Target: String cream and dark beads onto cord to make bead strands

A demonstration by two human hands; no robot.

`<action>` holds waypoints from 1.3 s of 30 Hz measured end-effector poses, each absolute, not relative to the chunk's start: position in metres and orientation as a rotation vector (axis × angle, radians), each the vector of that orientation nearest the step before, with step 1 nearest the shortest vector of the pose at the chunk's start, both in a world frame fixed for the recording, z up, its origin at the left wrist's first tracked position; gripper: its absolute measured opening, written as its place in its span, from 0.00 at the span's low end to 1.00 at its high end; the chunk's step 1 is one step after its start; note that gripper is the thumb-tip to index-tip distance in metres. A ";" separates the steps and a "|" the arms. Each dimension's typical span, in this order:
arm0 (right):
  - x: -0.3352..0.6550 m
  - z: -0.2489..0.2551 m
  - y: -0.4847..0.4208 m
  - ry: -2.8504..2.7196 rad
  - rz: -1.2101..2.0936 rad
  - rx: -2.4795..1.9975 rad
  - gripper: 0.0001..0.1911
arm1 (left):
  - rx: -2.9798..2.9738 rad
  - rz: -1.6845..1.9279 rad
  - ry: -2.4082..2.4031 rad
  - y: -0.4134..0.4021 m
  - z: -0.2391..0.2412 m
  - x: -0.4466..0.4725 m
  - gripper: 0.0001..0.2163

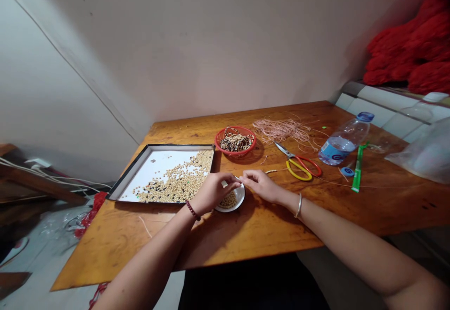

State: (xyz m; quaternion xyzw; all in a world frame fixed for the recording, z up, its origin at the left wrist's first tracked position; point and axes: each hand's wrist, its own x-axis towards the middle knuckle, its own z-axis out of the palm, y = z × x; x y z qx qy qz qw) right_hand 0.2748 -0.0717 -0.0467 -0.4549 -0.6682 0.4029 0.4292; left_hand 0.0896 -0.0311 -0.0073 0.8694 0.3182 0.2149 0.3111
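Observation:
My left hand (pixel 217 191), with a dark red bead bracelet at the wrist, is closed in a pinch over a small white bowl (pixel 240 200) of pale beads (pixel 229 200). What its fingertips hold is too small to make out. Fingertip to fingertip with it, my right hand (pixel 261 184) pinches a thin cord, mostly hidden by the fingers. Behind that hand a short row of threaded beads (pixel 271 171) shows, and the cord trails right across the table. A silver bangle (pixel 298 205) circles the right wrist.
A black-edged tray (pixel 138 164) of pale and dark beads lies left on the wooden table (pixel 211 249). Behind the bowl stands a red basket (pixel 235 153) with bead strings. Pink cord (pixel 284 129), scissors (pixel 298 167), a water bottle (pixel 342 143) and a green packet (pixel 357 169) lie right.

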 end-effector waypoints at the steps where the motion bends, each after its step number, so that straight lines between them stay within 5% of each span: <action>1: 0.275 -0.047 -0.071 -1.672 1.001 -1.129 0.21 | 2.347 0.591 0.855 -0.031 -0.008 0.089 0.13; 28: 0.277 -0.050 -0.071 -1.707 0.913 -1.228 0.23 | 2.837 0.458 0.792 -0.040 -0.008 0.089 0.13; 39: 0.277 -0.045 -0.073 -1.693 0.842 -1.241 0.20 | 2.498 0.862 1.365 -0.035 -0.005 0.088 0.11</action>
